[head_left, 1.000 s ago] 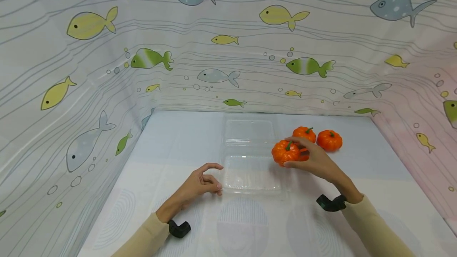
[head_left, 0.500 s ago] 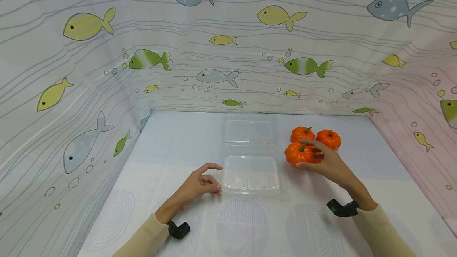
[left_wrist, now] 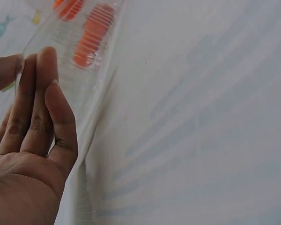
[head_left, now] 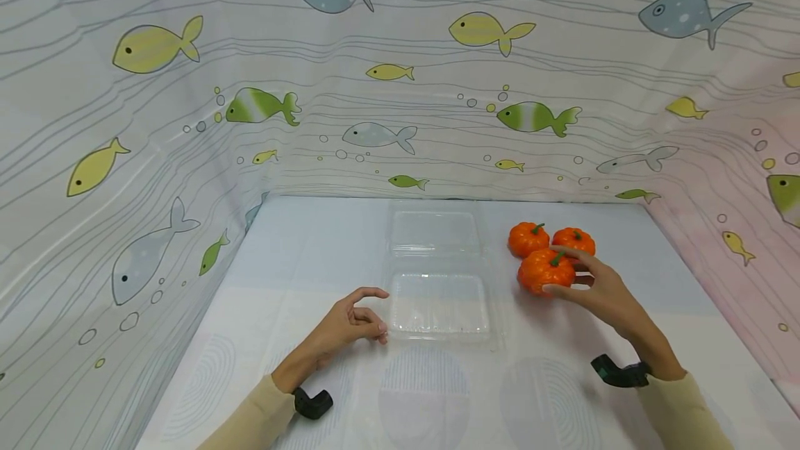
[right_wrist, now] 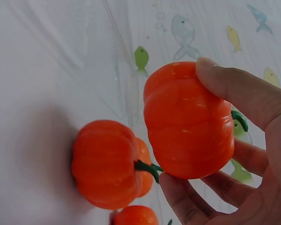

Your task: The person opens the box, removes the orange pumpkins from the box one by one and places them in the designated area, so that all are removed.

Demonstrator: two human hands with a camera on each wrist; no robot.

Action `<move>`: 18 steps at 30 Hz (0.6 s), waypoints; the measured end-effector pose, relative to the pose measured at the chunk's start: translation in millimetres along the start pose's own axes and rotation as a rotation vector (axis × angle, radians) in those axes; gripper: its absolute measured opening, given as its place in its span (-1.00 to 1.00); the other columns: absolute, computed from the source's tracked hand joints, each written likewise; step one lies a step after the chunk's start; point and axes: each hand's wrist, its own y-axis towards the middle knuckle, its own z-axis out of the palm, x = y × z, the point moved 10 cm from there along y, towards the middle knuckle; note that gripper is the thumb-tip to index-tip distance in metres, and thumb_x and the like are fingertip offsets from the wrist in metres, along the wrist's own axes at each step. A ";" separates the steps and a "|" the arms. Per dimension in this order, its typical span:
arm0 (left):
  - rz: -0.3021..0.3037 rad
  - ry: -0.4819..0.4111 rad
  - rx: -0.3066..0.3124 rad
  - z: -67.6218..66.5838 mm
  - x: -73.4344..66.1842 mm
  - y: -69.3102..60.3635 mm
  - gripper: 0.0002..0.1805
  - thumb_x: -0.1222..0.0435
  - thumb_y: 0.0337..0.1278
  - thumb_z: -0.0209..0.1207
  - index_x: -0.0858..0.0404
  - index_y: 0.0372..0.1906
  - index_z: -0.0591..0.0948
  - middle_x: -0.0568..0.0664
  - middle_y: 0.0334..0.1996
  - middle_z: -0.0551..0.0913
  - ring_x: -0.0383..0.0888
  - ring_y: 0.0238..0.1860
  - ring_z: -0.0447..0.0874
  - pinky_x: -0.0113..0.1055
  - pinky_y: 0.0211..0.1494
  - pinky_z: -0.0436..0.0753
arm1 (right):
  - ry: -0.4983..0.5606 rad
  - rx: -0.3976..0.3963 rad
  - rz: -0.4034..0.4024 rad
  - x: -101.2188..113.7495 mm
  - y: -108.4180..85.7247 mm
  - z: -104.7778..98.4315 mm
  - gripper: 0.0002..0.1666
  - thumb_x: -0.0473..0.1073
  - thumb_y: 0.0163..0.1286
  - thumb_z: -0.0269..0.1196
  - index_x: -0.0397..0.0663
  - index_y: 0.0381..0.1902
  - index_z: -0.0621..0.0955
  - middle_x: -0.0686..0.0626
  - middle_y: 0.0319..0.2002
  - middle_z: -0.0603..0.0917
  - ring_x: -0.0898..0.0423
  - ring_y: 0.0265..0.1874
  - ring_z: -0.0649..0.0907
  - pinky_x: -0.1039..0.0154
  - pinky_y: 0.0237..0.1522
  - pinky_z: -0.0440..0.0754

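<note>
My right hand (head_left: 615,297) grips a glossy orange toy pumpkin (head_left: 545,271) with a green stem, thumb on one side and fingers on the other. In the right wrist view this pumpkin (right_wrist: 187,124) is held apart from a second toy pumpkin (right_wrist: 103,164). Beside the clear hinged plastic container (head_left: 440,304), my left hand (head_left: 346,321) has loosely bent fingers, one tip at the container's left edge. The container lies with its lid (head_left: 434,231) spread back. In the left wrist view, orange pumpkins (left_wrist: 96,33) show through the clear plastic.
Behind the held one stand two more toy pumpkins, one left (head_left: 528,239) and one right (head_left: 573,236). Another (right_wrist: 144,168) is partly hidden in the right wrist view. A fish-patterned sheet (head_left: 312,103) bounds the white table (head_left: 312,248) at back and sides.
My right hand has moved right with the pumpkin, away from the container and nearer the other pumpkins. The left hand and container stay where they were.
</note>
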 end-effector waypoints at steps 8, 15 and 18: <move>0.002 0.001 0.003 -0.3 0.7 -0.5 -0.28 0.36 0.31 0.36 0.26 0.48 0.30 0.22 -0.25 0.77 0.15 -0.21 0.80 -0.07 0.01 0.73 | -0.004 -0.030 0.044 -13.2 -8.0 -18.2 -0.06 0.11 0.37 0.44 0.01 0.56 0.29 -0.32 0.46 0.28 -0.38 0.20 0.47 -0.01 0.01 0.61; 0.002 -0.002 0.001 -0.5 0.4 -1.1 -0.27 0.34 0.30 0.37 0.24 0.48 0.31 0.22 -0.25 0.77 0.16 -0.21 0.80 -0.07 0.00 0.73 | -0.025 -0.062 0.080 -28.4 -10.4 -31.4 -0.01 0.17 0.38 0.41 -0.01 0.59 0.25 -0.34 0.44 0.27 -0.38 0.20 0.47 0.19 -0.07 0.60; 0.011 0.004 0.008 -0.5 0.6 -0.5 -0.28 0.35 0.31 0.36 0.27 0.48 0.30 0.22 -0.25 0.77 0.15 -0.21 0.80 -0.08 0.00 0.73 | -0.028 -0.071 0.099 -34.4 -11.9 -35.2 0.01 0.19 0.38 0.40 -0.02 0.60 0.22 -0.37 0.44 0.27 -0.39 0.20 0.46 0.23 -0.09 0.57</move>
